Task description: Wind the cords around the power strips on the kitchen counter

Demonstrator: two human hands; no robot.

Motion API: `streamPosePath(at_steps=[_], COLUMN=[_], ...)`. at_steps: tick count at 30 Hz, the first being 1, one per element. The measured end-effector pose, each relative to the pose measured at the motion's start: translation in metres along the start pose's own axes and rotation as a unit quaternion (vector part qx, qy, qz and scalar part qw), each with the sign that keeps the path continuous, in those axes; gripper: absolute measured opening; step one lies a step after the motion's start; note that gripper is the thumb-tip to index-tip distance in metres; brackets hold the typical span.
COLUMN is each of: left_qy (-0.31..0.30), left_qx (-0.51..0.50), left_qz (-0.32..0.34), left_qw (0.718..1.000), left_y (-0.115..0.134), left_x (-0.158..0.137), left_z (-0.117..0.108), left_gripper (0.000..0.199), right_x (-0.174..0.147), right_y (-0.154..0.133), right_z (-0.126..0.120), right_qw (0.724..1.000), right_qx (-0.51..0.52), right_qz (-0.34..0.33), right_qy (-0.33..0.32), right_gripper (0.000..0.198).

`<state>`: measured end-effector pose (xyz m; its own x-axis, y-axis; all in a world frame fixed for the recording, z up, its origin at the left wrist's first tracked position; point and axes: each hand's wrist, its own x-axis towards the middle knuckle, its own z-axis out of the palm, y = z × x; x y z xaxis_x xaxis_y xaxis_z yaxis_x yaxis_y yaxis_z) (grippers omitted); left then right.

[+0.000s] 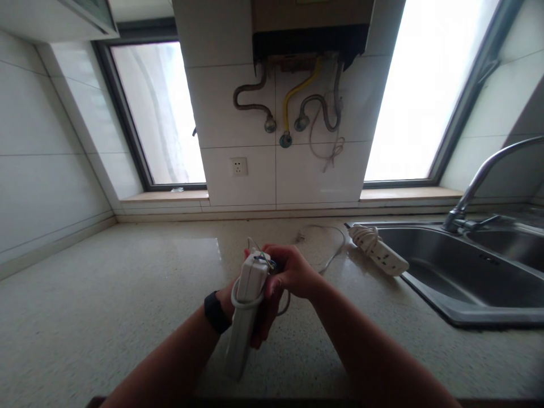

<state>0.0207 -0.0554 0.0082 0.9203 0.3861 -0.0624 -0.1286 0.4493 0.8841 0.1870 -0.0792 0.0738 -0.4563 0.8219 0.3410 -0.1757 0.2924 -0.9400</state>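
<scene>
A white power strip [243, 334] is held tilted above the counter, a grey-white cord [247, 304] looped around its body. My left hand [260, 326], with a dark band on its wrist, is wrapped around the strip from behind, so the palm is hidden. At the strip's upper end, thin blue and yellow wires [266, 260] stick out. Closed beside that end, my right hand [293, 271] has its fingers pinched at the wires; its fingertips are partly hidden. The cord trails behind the right hand across the counter to a plug [300, 237].
Another white power strip [378, 252], its cord wound round it, lies against the rim of the steel sink [442, 272] at right. A faucet [476, 181] arches above. On the tiled wall are an outlet [238, 166] and a water heater [312, 28] with hoses.
</scene>
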Motion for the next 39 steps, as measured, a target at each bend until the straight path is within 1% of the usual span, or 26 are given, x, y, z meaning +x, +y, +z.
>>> streamPosePath(at_steps=[1, 3, 5, 6, 8, 9, 10, 12, 13, 15, 17, 19, 23, 27, 29, 32, 35, 39], left_qy=[0.008, 0.05, 0.119, 0.15, 0.199, 0.217, 0.229, 0.246, 0.257, 0.287, 0.322, 0.347, 0.353, 0.398, 0.413, 0.405, 0.392, 0.351], left_qx=[0.007, 0.011, -0.005, -0.02, -0.04, -0.034, -0.014, 0.064, 0.106, 0.168, 0.187, 0.185, 0.162, 0.127, 0.124, 0.129, 0.123, 0.121], left_qz=[0.002, 0.049, 0.115, 0.135, 0.154, 0.158, 0.165, 0.182, 0.19, 0.2, 0.207, 0.218, 0.24, 0.255, 0.251, 0.246, 0.267, 0.299], left_qw=[1.0, 0.997, 0.986, 0.979, 0.967, 0.963, 0.959, 0.95, 0.942, 0.922, 0.905, 0.893, 0.89, 0.872, 0.867, 0.871, 0.872, 0.879], left_y=[0.003, 0.011, 0.019, 0.023, 0.029, 0.031, 0.032, 0.031, 0.031, 0.03, 0.03, 0.03, 0.029, 0.028, 0.028, 0.029, 0.031, 0.033], left_x=[0.001, 0.004, 0.005, 0.004, 0.001, -0.001, -0.002, -0.004, -0.005, -0.003, -0.002, 0.0, 0.003, 0.004, 0.005, 0.005, 0.004, 0.001], left_z=[0.003, 0.01, 0.014, 0.017, 0.02, 0.021, 0.022, 0.023, 0.024, 0.025, 0.027, 0.029, 0.028, 0.022, 0.019, 0.015, 0.013, 0.016], left_gripper=[0.06, 0.062, 0.074, 0.08, 0.088, 0.087, 0.08, 0.06, 0.053, 0.045, 0.041, 0.043, 0.047, 0.062, 0.061, 0.055, 0.049, 0.042], right_x=[0.002, 0.005, 0.009, 0.01, 0.012, 0.013, 0.014, 0.014, 0.014, 0.014, 0.015, 0.015, 0.017, 0.018, 0.018, 0.017, 0.018, 0.018], right_y=[0.002, 0.008, 0.013, 0.016, 0.019, 0.02, 0.02, 0.019, 0.018, 0.017, 0.018, 0.02, 0.024, 0.025, 0.024, 0.025, 0.026, 0.027], right_z=[-0.001, -0.005, -0.01, -0.013, -0.017, -0.019, -0.021, -0.022, -0.022, -0.021, -0.022, -0.025, -0.033, -0.037, -0.036, -0.035, -0.035, -0.037], right_qw=[0.999, 0.994, 0.982, 0.976, 0.964, 0.96, 0.957, 0.949, 0.945, 0.935, 0.931, 0.935, 0.947, 0.944, 0.941, 0.935, 0.933, 0.944], right_qx=[-0.016, -0.059, -0.099, -0.115, -0.137, -0.142, -0.145, -0.156, -0.166, -0.185, -0.192, -0.189, -0.175, -0.17, -0.176, -0.188, -0.194, -0.17], right_qz=[0.0, -0.002, -0.005, -0.008, -0.007, -0.001, 0.007, 0.018, 0.02, 0.018, 0.019, 0.019, 0.024, 0.03, 0.03, 0.026, 0.014, 0.018], right_qy=[0.031, 0.097, 0.159, 0.185, 0.227, 0.242, 0.253, 0.272, 0.281, 0.301, 0.31, 0.299, 0.27, 0.28, 0.289, 0.3, 0.304, 0.281], right_gripper=[0.067, 0.061, 0.055, 0.052, 0.048, 0.046, 0.046, 0.046, 0.046, 0.047, 0.049, 0.05, 0.055, 0.058, 0.058, 0.056, 0.054, 0.053])
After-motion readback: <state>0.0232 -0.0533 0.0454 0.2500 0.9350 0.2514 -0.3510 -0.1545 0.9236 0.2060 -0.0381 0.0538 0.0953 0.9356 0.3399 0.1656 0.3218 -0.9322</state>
